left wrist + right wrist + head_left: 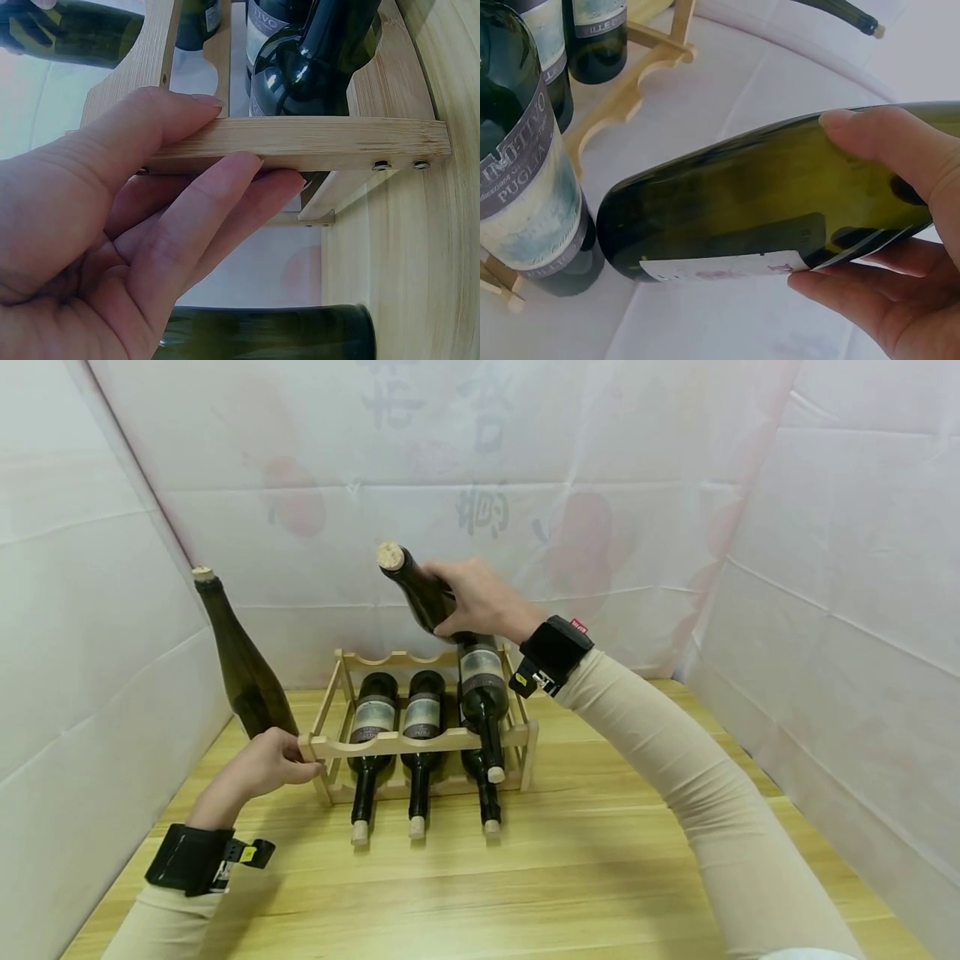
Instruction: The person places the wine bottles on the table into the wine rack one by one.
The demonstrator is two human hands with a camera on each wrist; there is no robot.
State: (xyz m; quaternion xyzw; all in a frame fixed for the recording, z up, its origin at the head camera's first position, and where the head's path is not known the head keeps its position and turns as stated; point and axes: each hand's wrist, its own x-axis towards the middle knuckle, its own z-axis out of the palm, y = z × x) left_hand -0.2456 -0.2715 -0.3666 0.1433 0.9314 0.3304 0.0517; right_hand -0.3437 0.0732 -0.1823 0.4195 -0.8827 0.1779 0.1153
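Note:
My right hand (487,597) grips a green wine bottle (420,589) around its body, above the back right of a wooden wine rack (397,745). That bottle is tilted, its cork up to the left; in the right wrist view its base is close beside a labelled bottle (532,187). My left hand (258,768) pinches the rack's front left corner, thumb over the side rail (315,139) and fingers beneath. On the upper tier at the right lies one bottle (482,681), neck forward. Three bottles lie below it, including a left one (375,718) and a middle one (423,722).
Another corked green bottle (251,681) stands on the wooden table (585,877), left of the rack and behind my left hand. White printed sheets (600,468) hang at the back and both sides.

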